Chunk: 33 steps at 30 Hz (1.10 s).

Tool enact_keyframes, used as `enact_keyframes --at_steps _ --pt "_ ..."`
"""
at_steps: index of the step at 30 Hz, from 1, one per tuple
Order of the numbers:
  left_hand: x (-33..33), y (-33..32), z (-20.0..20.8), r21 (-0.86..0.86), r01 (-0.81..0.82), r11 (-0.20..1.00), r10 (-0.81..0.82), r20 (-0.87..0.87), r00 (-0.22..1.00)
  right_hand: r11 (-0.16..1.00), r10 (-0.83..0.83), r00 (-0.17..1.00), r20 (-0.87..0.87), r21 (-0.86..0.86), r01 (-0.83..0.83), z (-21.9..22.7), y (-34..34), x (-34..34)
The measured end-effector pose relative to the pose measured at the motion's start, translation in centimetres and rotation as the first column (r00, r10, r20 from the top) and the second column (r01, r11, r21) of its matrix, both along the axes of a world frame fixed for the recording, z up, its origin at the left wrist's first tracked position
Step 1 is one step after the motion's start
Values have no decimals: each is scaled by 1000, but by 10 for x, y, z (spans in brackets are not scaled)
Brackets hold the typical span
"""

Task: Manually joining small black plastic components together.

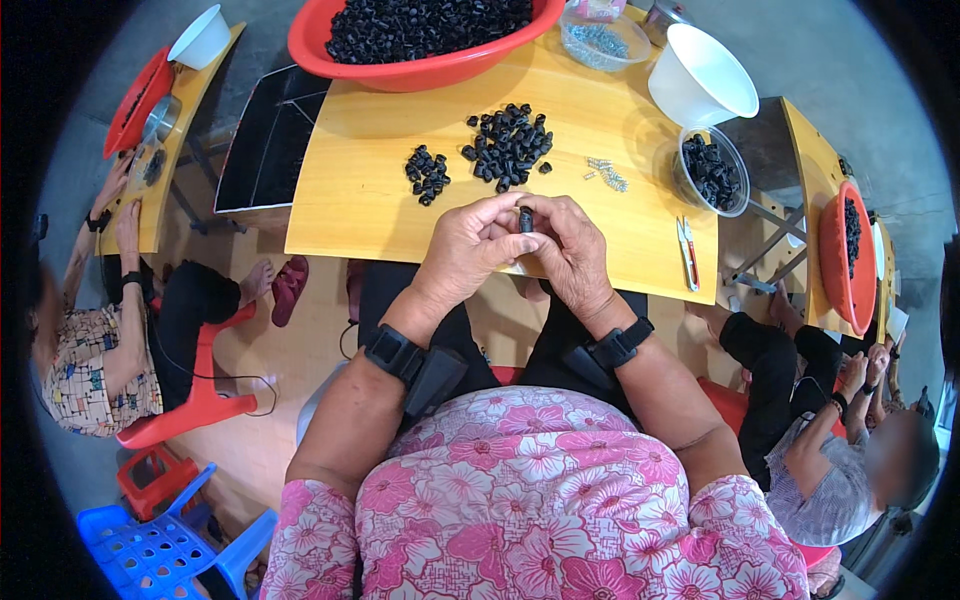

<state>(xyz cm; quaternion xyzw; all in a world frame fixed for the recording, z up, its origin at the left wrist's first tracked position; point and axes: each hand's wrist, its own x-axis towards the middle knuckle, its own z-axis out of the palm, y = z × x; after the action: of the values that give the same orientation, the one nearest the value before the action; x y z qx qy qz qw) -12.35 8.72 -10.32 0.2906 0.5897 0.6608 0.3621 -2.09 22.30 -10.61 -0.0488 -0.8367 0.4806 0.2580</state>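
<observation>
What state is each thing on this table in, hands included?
Left hand: pinching the small black part
Right hand: pinching it too
Red basin: uncovered, heaped with black pieces
Larger black pile: loose
Smaller black pile: loose
Silver pieces: lying loose
White tub: untouched; contents unclear
Near clear tub: holding black pieces
Far clear tub: holding bluish pieces
Red-handled snips: lying down, unheld

A head-worn fisheye view looks steeply down from above and behind the bare left hand and bare right hand, facing the flat yellow wooden bench beyond them, near enough that the pink floral fabric shirt spreads large behind them.
</observation>
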Motion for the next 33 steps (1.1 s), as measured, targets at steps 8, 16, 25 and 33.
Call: enact_keyframes --at_steps 8,16,25,33 --pt "1 0 -2 20 -18 1000 19 -49 999 1000 19 1000 -12 -22 -19 -1 2 1" --pt "-1 -1 -2 -85 -80 993 81 14 997 999 36 998 -45 13 -35 -3 -1 0" --pt "-8 -3 3 -145 -4 989 10 39 999 996 -87 996 -7 16 87 -2 -2 1" --pt "-10 -3 3 -120 1 993 14 124 992 993 -87 996 -34 80 90 -4 -4 -1"
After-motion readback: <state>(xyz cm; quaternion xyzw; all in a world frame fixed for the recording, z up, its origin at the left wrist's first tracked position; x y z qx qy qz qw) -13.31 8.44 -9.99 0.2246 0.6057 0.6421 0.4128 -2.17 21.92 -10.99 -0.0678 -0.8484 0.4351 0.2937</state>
